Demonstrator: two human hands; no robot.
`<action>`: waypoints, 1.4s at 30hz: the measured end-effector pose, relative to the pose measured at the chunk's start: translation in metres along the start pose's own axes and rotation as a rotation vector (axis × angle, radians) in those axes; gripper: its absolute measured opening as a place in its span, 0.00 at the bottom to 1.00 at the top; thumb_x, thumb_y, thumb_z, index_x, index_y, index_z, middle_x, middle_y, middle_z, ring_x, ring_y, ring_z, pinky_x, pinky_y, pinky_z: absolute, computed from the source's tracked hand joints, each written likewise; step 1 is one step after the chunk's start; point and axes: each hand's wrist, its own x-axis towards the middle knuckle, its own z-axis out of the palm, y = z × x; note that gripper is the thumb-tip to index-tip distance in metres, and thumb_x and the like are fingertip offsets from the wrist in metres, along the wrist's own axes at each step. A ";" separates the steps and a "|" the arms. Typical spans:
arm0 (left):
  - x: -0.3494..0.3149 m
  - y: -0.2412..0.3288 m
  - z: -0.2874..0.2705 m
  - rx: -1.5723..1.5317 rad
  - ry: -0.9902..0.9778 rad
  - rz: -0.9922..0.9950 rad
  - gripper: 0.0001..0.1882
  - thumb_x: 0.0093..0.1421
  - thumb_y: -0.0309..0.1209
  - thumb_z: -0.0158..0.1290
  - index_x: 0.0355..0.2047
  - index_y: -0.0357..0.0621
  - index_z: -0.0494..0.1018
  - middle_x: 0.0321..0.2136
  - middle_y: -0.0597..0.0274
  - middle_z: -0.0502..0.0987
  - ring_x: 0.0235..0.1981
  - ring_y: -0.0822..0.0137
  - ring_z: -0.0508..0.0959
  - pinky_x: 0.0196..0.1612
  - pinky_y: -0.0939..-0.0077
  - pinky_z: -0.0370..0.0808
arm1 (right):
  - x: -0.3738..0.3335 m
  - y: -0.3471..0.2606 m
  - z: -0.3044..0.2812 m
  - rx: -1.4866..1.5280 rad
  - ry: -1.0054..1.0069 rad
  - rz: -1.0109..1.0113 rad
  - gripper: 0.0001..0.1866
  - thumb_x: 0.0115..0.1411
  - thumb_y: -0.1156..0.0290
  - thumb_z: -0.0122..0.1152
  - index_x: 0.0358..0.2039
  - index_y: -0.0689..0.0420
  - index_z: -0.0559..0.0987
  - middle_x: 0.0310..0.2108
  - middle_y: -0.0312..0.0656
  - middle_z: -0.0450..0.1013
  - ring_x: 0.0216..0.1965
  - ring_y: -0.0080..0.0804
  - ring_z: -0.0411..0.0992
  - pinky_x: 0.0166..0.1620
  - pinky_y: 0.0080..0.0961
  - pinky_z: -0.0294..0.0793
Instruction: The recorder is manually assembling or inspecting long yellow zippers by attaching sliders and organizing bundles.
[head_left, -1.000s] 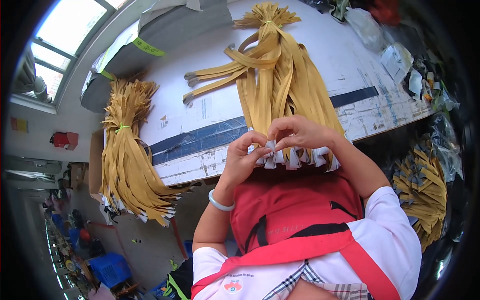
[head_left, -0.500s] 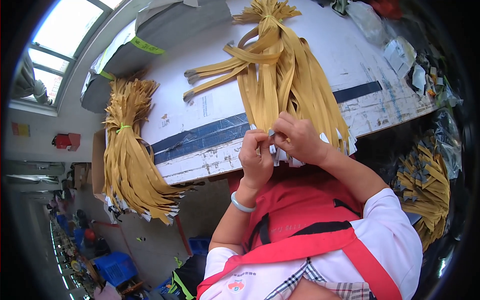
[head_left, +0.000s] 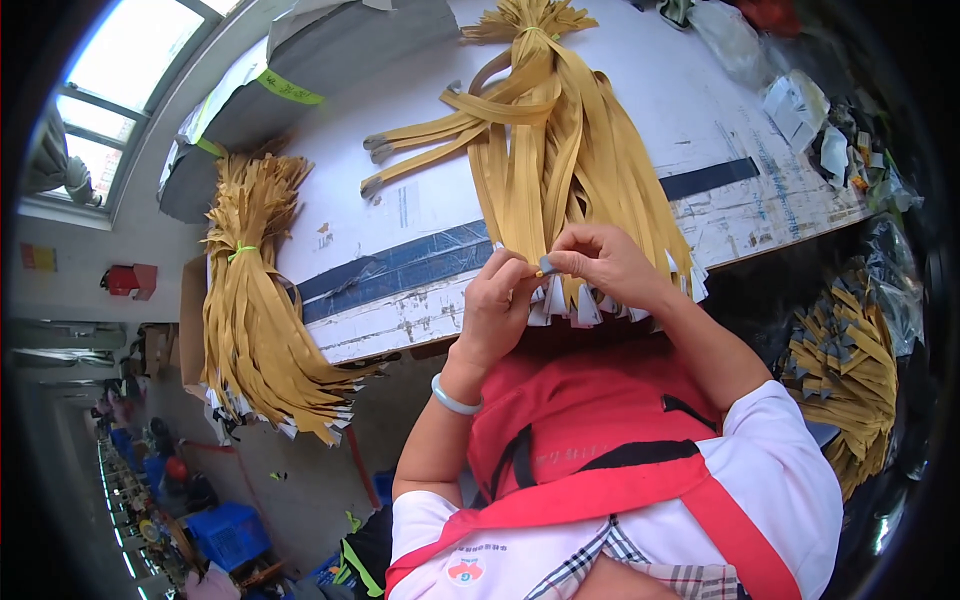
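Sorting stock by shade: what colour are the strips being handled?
Mustard yellow strips with pale grey-white ends, clearest in the head view.

We cannot see the palm of our left hand [head_left: 497, 305], and the right hand [head_left: 603, 265] covers the ends of several yellow straps [head_left: 560, 160] at the table edge [head_left: 400, 325]. What the fingertips pinch shows only as a small grey tip [head_left: 546, 264]. Our apron [head_left: 590, 440] hides the lap. The far clutter [head_left: 830, 130] and the pile at right [head_left: 850, 370] blur into the dark rim.
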 end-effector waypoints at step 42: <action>-0.011 -0.019 -0.019 -0.354 -0.067 -0.166 0.07 0.52 0.20 0.65 0.29 0.37 0.76 0.34 0.60 0.77 0.37 0.67 0.77 0.41 0.76 0.73 | 0.026 -0.013 0.001 -0.152 -0.404 0.034 0.07 0.61 0.74 0.65 0.37 0.60 0.75 0.33 0.37 0.75 0.35 0.21 0.75 0.39 0.20 0.74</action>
